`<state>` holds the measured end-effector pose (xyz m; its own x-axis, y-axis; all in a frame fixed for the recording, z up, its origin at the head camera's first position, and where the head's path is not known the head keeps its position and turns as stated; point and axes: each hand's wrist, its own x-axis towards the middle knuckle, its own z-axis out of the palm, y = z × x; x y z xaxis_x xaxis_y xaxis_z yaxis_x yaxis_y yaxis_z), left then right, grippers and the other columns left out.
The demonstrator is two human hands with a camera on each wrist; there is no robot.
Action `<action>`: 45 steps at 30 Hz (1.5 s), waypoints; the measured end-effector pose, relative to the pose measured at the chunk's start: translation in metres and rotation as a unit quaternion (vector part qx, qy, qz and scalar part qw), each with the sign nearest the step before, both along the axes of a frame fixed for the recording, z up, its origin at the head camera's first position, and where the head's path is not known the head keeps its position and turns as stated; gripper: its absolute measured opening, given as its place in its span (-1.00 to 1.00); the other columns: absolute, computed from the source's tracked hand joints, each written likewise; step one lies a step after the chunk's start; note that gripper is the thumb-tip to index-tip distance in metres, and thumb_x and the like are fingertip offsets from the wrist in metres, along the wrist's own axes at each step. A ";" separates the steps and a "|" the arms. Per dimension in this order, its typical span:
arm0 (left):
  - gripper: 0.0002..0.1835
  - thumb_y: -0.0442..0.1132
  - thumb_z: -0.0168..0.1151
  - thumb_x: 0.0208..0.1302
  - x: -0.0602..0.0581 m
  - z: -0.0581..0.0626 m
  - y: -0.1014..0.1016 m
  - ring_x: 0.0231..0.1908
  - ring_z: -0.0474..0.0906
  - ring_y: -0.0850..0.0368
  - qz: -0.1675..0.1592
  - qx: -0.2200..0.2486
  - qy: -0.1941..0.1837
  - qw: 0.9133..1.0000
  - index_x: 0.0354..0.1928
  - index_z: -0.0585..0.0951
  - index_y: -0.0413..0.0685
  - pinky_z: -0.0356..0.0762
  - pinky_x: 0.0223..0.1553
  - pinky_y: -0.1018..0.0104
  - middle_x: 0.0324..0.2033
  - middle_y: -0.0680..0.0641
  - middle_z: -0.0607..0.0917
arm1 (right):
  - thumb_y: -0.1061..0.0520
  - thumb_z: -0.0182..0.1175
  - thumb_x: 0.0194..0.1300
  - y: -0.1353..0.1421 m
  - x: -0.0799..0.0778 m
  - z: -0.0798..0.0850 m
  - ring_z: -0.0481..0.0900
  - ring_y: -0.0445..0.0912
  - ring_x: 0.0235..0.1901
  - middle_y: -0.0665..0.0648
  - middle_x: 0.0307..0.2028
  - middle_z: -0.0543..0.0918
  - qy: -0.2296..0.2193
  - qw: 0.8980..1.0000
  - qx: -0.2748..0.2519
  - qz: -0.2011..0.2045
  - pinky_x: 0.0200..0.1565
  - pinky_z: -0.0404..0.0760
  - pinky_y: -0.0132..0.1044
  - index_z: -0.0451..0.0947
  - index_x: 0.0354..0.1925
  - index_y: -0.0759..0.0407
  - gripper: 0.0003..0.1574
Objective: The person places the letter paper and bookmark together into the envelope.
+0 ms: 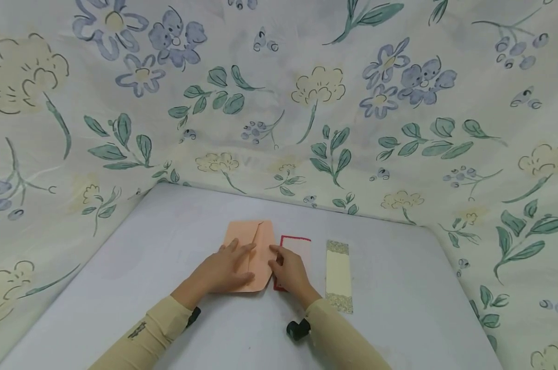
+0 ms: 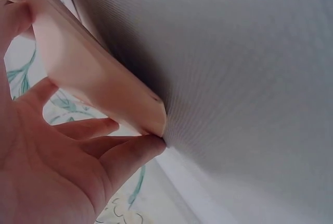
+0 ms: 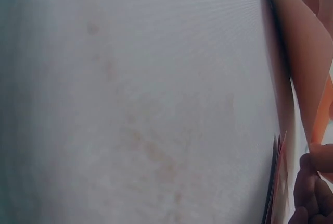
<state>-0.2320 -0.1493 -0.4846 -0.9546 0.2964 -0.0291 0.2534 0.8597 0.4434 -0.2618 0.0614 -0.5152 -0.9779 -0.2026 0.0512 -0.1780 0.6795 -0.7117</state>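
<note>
A peach paper envelope (image 1: 263,257), with a slanting flap edge across its face, lies on the white table. My left hand (image 1: 223,267) rests on its left part with fingers spread. In the left wrist view, fingertips of that hand (image 2: 62,156) touch the envelope's edge (image 2: 99,73). At the opposite side, my right hand (image 1: 291,270) pinches the envelope's right edge between thumb and fingers. The right wrist view shows this edge of the envelope (image 3: 304,52) lifted, its corner at the fingers (image 3: 309,193). Partly hidden under my right hand is a red-bordered pale card (image 1: 302,246).
A cream strip with glittery ends (image 1: 338,270) lies right of the card. Black wrist cameras (image 1: 298,329) sit below both wrists. Floral cloth (image 1: 279,118) hangs behind and along the sides of the white table (image 1: 399,288).
</note>
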 end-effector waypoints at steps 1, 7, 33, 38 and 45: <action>-0.20 0.16 0.34 0.28 0.000 0.000 0.000 0.30 0.23 -0.68 0.000 0.000 0.000 1.000 0.52 0.33 0.15 0.39 0.14 -0.43 0.45 -0.47 0.23 | 0.14 0.29 0.40 0.000 0.000 0.000 0.43 -0.19 -0.35 -0.04 -0.36 0.50 0.000 1.000 0.000 0.000 -0.37 0.41 -0.39 0.57 0.30 0.08 -0.48; -0.20 0.16 0.34 0.28 -0.001 -0.003 -0.001 0.31 0.23 -0.68 -0.001 0.003 0.004 1.000 0.51 0.34 0.15 0.40 0.14 -0.43 0.45 -0.46 0.24 | 0.15 0.30 0.39 0.001 0.001 0.000 0.42 -0.19 -0.38 -0.04 -0.37 0.49 0.003 1.000 -0.003 0.005 -0.41 0.39 -0.40 0.57 0.30 0.08 -0.48; -0.20 0.15 0.35 0.26 -0.002 -0.003 0.000 0.31 0.24 -0.67 -0.001 -0.001 0.005 1.000 0.50 0.36 0.14 0.42 0.12 -0.42 0.45 -0.47 0.24 | 0.13 0.27 0.41 0.008 0.001 0.001 0.44 -0.21 -0.38 -0.06 -0.33 0.55 0.038 0.999 0.030 0.022 -0.38 0.43 -0.40 0.65 0.21 0.08 -0.58; -0.20 0.16 0.35 0.27 -0.003 -0.004 -0.001 0.30 0.24 -0.67 -0.001 -0.004 0.008 1.000 0.50 0.36 0.15 0.41 0.13 -0.41 0.45 -0.47 0.24 | 0.13 0.27 0.41 0.008 0.001 0.002 0.43 -0.21 -0.38 -0.06 -0.34 0.55 0.043 0.998 0.031 0.022 -0.37 0.43 -0.39 0.65 0.21 0.09 -0.58; -0.20 0.18 0.34 0.27 -0.004 -0.006 -0.001 0.32 0.23 -0.65 0.004 -0.007 0.003 1.000 0.51 0.35 0.17 0.40 0.15 -0.42 0.46 -0.45 0.23 | 0.11 0.27 0.42 0.008 0.000 0.003 0.46 -0.21 -0.35 -0.06 -0.30 0.55 0.028 0.999 0.022 0.011 -0.35 0.46 -0.40 0.60 0.27 0.09 -0.52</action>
